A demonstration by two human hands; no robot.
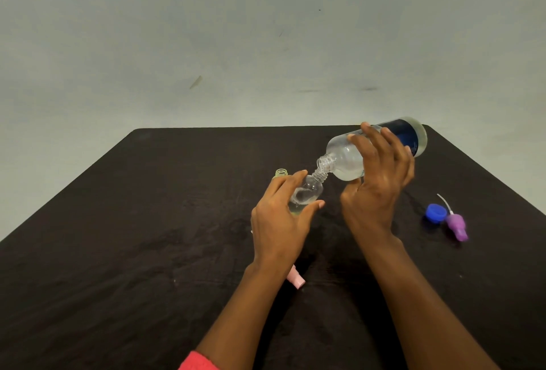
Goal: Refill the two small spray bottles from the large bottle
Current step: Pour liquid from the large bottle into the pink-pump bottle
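Observation:
My right hand (379,180) grips the large clear bottle (345,162) with a blue label, tipped down to the left with its open neck over the mouth of a small clear bottle (308,189). My left hand (280,219) holds that small bottle tilted toward the large one; a little liquid sits in its bottom. Behind my left hand, a second small bottle (281,173), greenish and uncapped, stands with only its neck showing.
On the dark table (147,236), a blue cap (436,213) and a purple spray head (456,226) with its white tube lie at the right. A pink spray head (297,279) lies under my left wrist. A pale wall rises behind the table.

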